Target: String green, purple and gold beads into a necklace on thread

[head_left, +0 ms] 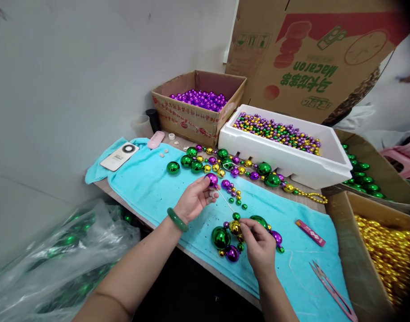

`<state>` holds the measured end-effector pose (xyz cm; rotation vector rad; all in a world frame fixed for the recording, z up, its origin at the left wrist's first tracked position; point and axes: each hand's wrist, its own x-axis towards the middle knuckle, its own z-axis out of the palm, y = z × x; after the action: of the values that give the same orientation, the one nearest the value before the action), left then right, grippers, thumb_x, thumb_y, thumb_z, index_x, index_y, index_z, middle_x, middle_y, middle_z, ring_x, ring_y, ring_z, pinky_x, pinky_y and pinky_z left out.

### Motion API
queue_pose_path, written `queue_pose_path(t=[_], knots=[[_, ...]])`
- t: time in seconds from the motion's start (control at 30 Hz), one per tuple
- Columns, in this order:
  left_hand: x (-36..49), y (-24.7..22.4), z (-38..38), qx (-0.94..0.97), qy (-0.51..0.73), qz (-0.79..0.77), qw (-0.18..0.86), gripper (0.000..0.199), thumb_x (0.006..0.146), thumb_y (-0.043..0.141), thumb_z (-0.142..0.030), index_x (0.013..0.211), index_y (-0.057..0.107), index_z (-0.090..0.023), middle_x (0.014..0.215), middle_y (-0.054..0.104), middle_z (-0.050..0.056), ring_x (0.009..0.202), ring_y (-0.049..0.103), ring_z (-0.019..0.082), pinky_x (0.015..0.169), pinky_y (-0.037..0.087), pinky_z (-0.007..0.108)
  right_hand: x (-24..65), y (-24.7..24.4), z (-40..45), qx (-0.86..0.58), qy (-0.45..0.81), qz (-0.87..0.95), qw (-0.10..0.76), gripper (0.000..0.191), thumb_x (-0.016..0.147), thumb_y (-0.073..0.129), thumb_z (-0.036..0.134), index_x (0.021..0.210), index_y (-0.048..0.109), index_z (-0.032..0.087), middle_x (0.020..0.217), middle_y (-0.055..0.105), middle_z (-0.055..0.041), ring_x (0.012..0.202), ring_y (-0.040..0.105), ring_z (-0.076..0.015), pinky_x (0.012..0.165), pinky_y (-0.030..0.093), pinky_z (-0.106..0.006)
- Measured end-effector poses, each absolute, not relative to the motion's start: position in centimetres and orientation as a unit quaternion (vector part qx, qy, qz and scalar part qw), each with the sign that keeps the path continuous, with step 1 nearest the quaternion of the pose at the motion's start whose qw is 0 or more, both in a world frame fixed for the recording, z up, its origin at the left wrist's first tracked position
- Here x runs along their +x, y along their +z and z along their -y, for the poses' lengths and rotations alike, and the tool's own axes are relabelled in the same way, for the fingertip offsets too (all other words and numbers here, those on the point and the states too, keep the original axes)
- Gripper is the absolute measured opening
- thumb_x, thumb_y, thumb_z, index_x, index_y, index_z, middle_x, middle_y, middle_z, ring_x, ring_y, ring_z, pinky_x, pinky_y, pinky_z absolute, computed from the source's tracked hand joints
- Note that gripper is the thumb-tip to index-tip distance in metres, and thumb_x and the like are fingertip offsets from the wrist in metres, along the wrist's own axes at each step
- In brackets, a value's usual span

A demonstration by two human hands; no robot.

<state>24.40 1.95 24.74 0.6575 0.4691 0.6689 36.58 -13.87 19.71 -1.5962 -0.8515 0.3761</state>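
My left hand (196, 200), with a green bangle (177, 219) at its wrist, pinches a shiny purple bead (212, 180). From that bead a white cord (226, 202) runs down to a small green bead (236, 216). My right hand (260, 243) is closed at the strand beside a gold bead (235, 227); what exactly its fingertips grip is partly hidden. Threaded beads hang and lie below, among them a large green bead (221, 237) and a purple bead (232, 253). Loose small purple, gold and green beads (231, 200) lie on the towel just past my hands.
A turquoise towel (144, 192) covers the table. Bead strands (254, 175) lie before a white foam box (292, 164) of mixed beads. Cardboard boxes hold purple beads (205, 99) and gold beads (389, 250). Pink thread snips (334, 290) and a phone (119, 156) rest on the towel.
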Motion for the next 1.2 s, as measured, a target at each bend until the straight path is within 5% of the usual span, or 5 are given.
queue_pose_path(t=[0.53,0.87,1.2], knots=[[23.3,28.1,2.4,0.546,0.326,-0.094,0.766,0.042,0.073,0.071,-0.019,0.114,0.062,-0.023,0.109,0.063,0.008,0.098,0.057,0.019,0.086,0.045,0.029,38.8,17.6,14.1,-0.597,0.332,0.266,0.680,0.019,0.074,0.069,0.035,0.083,0.066,0.018,0.057,0.053,0.0016,0.050,0.045,-0.0104,0.044,0.034,-0.021],[22.7,27.5,1.0,0.539,0.286,-0.030,0.791,0.043,0.078,0.066,-0.029,0.120,0.059,-0.023,0.104,0.063,0.007,0.095,0.057,0.018,0.083,0.044,0.028,39.2,17.1,14.4,-0.585,0.381,0.276,0.661,0.021,0.069,0.074,0.036,0.079,0.069,0.019,0.056,0.054,0.0009,0.049,0.045,-0.0101,0.043,0.033,-0.022],[22.6,27.8,0.3,0.623,0.338,-0.071,0.702,0.041,0.079,0.064,-0.031,0.119,0.060,-0.024,0.118,0.050,0.008,0.108,0.048,0.021,0.093,0.040,0.032,39.0,18.1,14.0,-0.622,0.350,0.281,0.642,0.025,0.068,0.073,0.041,0.078,0.069,0.018,0.054,0.053,0.0015,0.048,0.043,-0.0093,0.043,0.032,-0.020]])
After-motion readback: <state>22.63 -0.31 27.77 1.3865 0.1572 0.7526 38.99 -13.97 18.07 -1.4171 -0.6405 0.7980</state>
